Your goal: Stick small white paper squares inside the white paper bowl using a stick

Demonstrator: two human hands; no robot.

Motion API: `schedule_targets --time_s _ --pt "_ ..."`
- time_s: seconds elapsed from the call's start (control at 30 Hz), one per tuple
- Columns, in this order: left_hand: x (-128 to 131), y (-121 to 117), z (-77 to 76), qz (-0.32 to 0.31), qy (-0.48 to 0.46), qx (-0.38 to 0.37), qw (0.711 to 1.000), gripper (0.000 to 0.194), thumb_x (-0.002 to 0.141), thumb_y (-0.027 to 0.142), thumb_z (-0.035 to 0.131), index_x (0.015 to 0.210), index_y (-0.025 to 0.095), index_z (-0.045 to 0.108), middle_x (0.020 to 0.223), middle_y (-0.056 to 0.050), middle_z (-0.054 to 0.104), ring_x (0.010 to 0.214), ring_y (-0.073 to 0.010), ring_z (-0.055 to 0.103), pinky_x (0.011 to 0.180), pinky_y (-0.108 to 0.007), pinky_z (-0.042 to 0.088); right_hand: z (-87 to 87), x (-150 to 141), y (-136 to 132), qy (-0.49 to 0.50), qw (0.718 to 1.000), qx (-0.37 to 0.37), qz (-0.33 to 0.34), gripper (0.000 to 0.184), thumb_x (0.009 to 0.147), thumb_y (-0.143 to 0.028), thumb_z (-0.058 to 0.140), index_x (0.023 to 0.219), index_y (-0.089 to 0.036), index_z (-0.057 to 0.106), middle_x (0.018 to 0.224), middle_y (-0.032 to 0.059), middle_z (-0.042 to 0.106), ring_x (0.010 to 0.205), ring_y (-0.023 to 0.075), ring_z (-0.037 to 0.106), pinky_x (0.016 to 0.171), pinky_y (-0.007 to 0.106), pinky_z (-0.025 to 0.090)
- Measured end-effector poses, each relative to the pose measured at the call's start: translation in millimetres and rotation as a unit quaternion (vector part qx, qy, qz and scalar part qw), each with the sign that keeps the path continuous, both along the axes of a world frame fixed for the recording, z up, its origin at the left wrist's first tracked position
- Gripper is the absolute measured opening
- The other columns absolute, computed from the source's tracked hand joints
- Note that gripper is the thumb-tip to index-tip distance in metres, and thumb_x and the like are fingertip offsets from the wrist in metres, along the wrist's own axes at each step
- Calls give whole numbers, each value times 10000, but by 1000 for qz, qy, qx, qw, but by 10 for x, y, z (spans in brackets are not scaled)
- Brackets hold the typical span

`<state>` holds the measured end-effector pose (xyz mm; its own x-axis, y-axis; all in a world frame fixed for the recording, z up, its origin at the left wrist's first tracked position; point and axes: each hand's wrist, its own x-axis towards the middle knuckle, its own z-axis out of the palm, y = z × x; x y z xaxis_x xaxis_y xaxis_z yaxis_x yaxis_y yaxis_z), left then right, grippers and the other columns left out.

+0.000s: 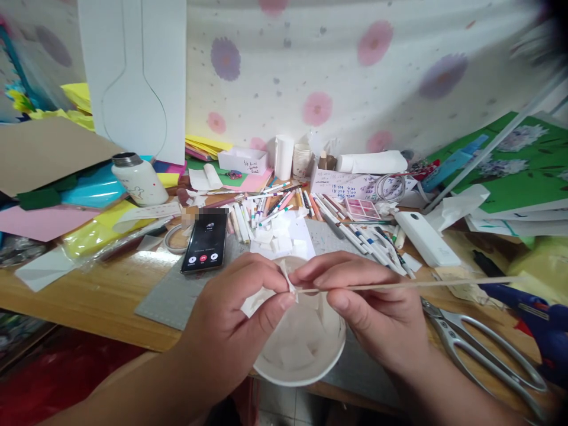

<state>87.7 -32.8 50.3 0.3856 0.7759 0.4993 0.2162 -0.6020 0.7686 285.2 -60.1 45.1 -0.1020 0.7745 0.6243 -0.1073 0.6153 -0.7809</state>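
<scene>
Pinched between the thumb and fingers of my left hand is a small white paper piece, bent upward. My right hand grips a thin pale stick between thumb and fingers. The stick lies almost level, its left tip touching the paper and its other end reaching far to the right. Below both hands is a white paper bowl with pale pieces inside; whether they lie in liquid I cannot tell. Behind the bowl, white paper scraps lie in a loose heap.
A lit phone lies left of the bowl, with a white bottle behind it. Several markers spread across the back. On the right are scissors, a blue glue gun and a white power bank.
</scene>
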Motion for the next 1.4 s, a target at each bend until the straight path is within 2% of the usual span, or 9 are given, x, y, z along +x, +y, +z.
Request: schedule_targets --time_s 0.23,0.4,0.53,0.63,0.83,0.97,1.13,1.3,1.4 --pt "1 5 -7 0 7 12 1000 158 876 142 625 761 241 671 776 0 696 720 -170 681 657 -293 535 7 -16 -17 0 1000 12 -15 259 920 -84 734 1073 -275 820 998 28 847 964 188 799 910 341 653" --pt "-19 32 -13 11 18 41 999 148 878 144 606 770 234 651 791 5 707 774 -170 689 730 -294 535 -24 -20 -2 -9 997 23 -77 270 897 -50 740 1025 -270 828 952 20 851 925 189 807 883 334 669" --pt "-78 215 -34 116 51 -3 992 120 887 268 620 775 230 638 773 13 713 702 -172 659 661 -284 495 -149 20 101 84 990 -27 -114 157 924 -144 757 971 -275 828 979 21 837 919 183 798 762 286 688" --pt "-124 430 -86 190 93 -25 977 181 886 357 594 760 231 627 741 4 701 733 -202 650 692 -309 483 -209 65 200 148 980 -74 -113 106 925 -184 774 932 -273 830 953 9 839 853 148 797 710 229 680" --pt "-131 681 -208 169 197 -30 965 240 846 373 585 952 228 745 1034 -69 804 1041 -322 692 926 -471 493 -219 84 268 165 977 -95 -93 66 923 -230 790 916 -279 834 916 1 848 803 124 800 702 196 675" --pt "-106 513 -133 173 175 0 969 304 886 390 540 1063 221 719 1137 -95 787 1128 -333 679 992 -525 473 -189 53 219 163 979 -102 -66 56 923 -249 793 917 -288 834 917 -8 849 803 118 803 696 180 672" --pt "-69 138 14 117 104 40 987 265 874 355 652 1117 249 663 1121 -53 783 1082 -277 717 971 -444 515 -156 15 99 142 987 -78 -8 94 936 -229 777 972 -287 841 964 6 842 921 134 789 732 188 673" --pt "-51 -1 72 71 65 22 995 159 883 252 677 1038 285 668 948 29 787 838 -176 750 813 -322 568 -120 -17 20 109 992 -60 22 180 953 -163 749 1054 -282 837 1021 21 838 1010 147 779 751 192 658" --pt "-47 8 85 59 76 -6 995 82 895 227 654 958 274 679 837 50 780 760 -159 743 749 -292 561 -107 -19 8 105 993 -55 22 179 953 -156 747 1052 -273 838 1012 24 842 1012 154 783 758 203 656"
